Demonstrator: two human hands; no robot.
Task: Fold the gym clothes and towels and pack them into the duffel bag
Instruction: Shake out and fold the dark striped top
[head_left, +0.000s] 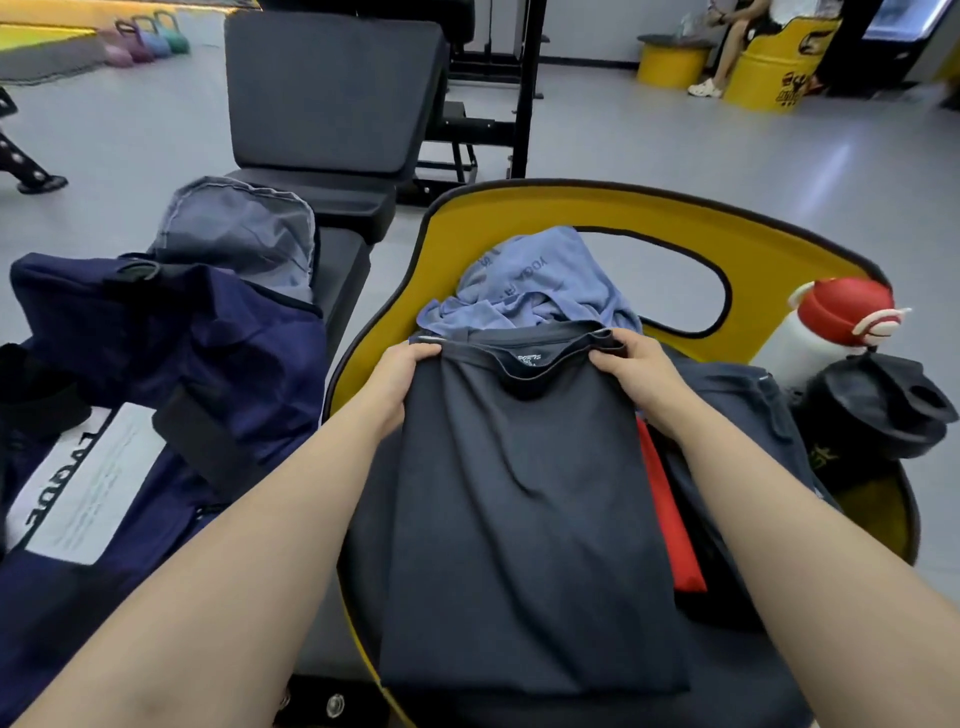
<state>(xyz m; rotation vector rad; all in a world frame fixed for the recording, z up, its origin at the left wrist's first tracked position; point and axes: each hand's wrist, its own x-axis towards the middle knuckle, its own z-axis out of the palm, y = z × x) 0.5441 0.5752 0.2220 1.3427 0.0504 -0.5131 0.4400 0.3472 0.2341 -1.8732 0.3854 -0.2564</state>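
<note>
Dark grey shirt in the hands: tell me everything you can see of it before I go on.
The shirt is dark grey, thin, smooth knit as it looks, with a small white printed label inside the collar. It lies folded into a long narrow panel, collar end away from the person, hem end nearest. The left hand and right hand each pinch a shoulder corner beside the collar. It rests on other dark clothing; a red item shows at its right edge.

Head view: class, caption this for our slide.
Both hands grip a dark grey T-shirt beside an open navy duffel bag.
</note>
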